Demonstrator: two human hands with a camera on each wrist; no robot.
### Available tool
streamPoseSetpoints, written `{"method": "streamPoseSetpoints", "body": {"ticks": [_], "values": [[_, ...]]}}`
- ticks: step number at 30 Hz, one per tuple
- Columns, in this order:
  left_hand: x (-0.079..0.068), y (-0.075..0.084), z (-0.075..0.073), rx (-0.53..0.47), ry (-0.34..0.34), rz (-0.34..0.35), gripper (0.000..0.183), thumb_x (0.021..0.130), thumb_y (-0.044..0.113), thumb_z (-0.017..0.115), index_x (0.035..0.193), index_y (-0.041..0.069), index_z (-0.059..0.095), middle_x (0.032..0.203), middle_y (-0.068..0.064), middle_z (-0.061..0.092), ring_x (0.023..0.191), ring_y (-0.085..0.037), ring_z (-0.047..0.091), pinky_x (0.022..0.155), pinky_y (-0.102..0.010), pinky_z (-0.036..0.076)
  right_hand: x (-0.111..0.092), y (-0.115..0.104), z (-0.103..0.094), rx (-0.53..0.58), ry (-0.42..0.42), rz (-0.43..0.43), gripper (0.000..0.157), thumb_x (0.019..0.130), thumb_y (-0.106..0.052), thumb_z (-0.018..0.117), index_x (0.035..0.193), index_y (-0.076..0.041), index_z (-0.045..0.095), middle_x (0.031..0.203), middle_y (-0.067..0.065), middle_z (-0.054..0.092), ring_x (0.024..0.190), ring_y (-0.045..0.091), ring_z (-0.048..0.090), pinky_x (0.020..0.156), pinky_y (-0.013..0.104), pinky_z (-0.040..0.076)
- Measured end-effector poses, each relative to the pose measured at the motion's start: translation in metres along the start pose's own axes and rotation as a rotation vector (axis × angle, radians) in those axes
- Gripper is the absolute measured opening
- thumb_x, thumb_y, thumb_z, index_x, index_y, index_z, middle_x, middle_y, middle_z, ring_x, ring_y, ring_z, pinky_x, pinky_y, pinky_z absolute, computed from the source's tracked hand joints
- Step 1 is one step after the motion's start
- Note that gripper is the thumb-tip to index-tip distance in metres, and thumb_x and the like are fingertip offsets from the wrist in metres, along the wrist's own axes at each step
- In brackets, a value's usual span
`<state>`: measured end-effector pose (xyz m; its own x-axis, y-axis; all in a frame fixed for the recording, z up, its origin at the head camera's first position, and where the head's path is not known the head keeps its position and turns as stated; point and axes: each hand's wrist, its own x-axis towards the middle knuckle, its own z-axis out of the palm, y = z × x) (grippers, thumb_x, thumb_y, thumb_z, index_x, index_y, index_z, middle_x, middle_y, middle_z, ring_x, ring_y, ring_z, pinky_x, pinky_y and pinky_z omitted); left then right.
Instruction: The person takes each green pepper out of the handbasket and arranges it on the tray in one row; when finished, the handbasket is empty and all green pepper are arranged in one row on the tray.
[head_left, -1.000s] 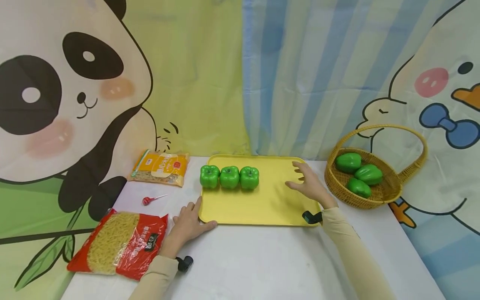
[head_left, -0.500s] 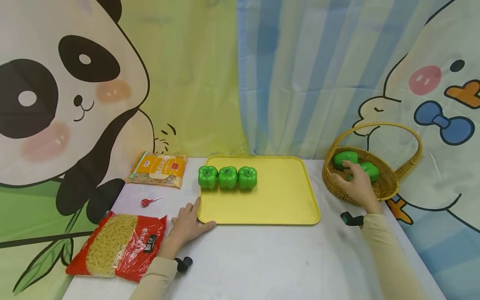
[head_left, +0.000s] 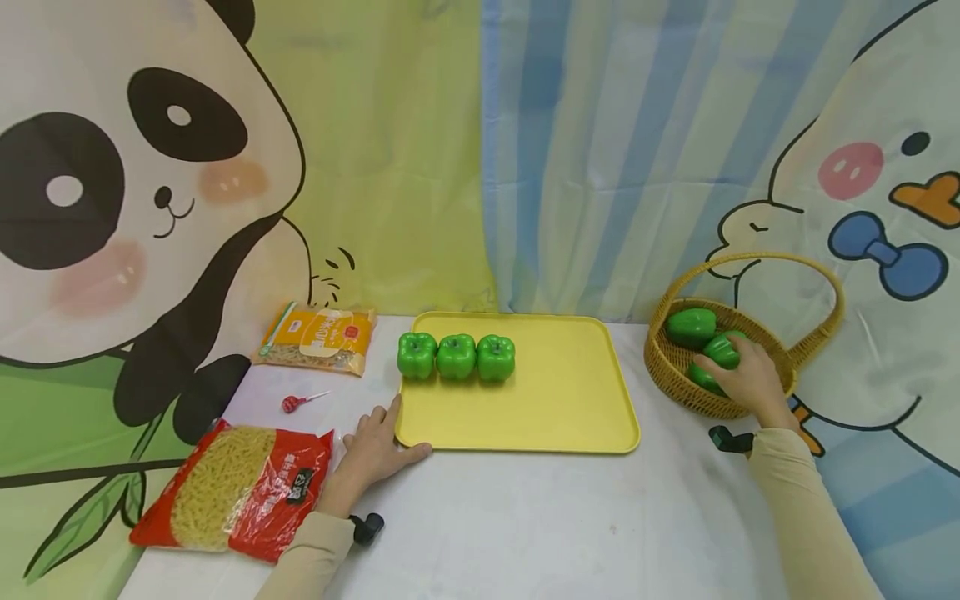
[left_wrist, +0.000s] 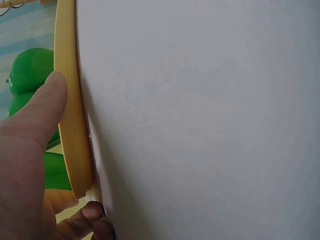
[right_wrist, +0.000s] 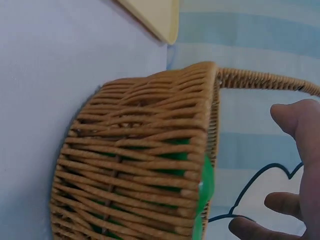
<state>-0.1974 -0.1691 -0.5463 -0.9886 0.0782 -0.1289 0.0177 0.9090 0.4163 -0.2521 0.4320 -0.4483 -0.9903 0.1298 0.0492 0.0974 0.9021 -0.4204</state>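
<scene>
My left hand (head_left: 377,450) rests at the near left corner of a yellow tray (head_left: 562,400), its thumb along the front edge and a finger at the left side. In the left wrist view the thumb touches the tray rim (left_wrist: 70,110). A row of three green bell peppers (head_left: 456,357) stands on the tray's left part. At the right, my right hand (head_left: 753,379) reaches over a wicker basket (head_left: 678,387), fingers spread around a green bell pepper (head_left: 722,351). Two more peppers show beside it. In the right wrist view the fingers are apart above the basket rim (right_wrist: 200,130).
A red bag of pasta (head_left: 232,492) lies left of my left forearm. Behind it are a red lollipop (head_left: 292,403) and an orange food packet (head_left: 318,337). The basket's tall handle (head_left: 750,257) arches over its opening. A printed curtain (head_left: 390,167) hangs behind the table.
My right hand has moved right from above the tray to the basket and down toward a pepper in it. The left hand stays at the tray corner.
</scene>
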Motion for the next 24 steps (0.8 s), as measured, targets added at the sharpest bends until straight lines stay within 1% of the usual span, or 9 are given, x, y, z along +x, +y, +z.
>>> {"method": "streamPoseSetpoints", "body": {"ticks": [6,12,18,24], "values": [[0.001,0.0,-0.001,-0.005,-0.001,0.0,0.116,0.076,0.075,0.069,0.16,0.009,0.023,0.135,-0.019,0.05,0.111,-0.034,0.047,0.088,-0.066,0.039,0.004,0.009,0.004,-0.043,-0.034,0.04,0.102,0.094,-0.069,0.049,0.155,0.009,0.02,0.149,0.048,0.021,0.127,0.067,0.031,0.093,0.078,0.035],[0.001,0.0,-0.001,-0.004,0.001,-0.002,0.117,0.076,0.076,0.068,0.161,0.01,0.022,0.134,-0.018,0.05,0.11,-0.033,0.046,0.088,-0.066,0.039,0.007,0.012,0.007,-0.045,-0.055,0.036,0.102,0.094,-0.068,0.05,0.156,0.007,0.02,0.15,0.05,0.017,0.128,0.07,0.027,0.095,0.08,0.031],[0.001,0.0,-0.001,-0.001,-0.007,-0.007,0.117,0.076,0.076,0.068,0.161,0.011,0.022,0.134,-0.018,0.05,0.111,-0.034,0.046,0.09,-0.068,0.039,0.009,0.017,0.013,-0.066,-0.076,0.023,0.101,0.094,-0.066,0.053,0.155,0.008,0.021,0.149,0.05,0.017,0.128,0.071,0.027,0.095,0.08,0.032],[0.0,0.001,-0.001,-0.006,-0.005,-0.014,0.117,0.075,0.075,0.069,0.161,0.011,0.022,0.133,-0.018,0.05,0.11,-0.033,0.046,0.088,-0.066,0.039,0.01,0.02,0.02,-0.075,-0.09,0.024,0.099,0.095,-0.063,0.054,0.153,0.01,0.023,0.147,0.05,0.019,0.128,0.07,0.028,0.097,0.079,0.033]]}}
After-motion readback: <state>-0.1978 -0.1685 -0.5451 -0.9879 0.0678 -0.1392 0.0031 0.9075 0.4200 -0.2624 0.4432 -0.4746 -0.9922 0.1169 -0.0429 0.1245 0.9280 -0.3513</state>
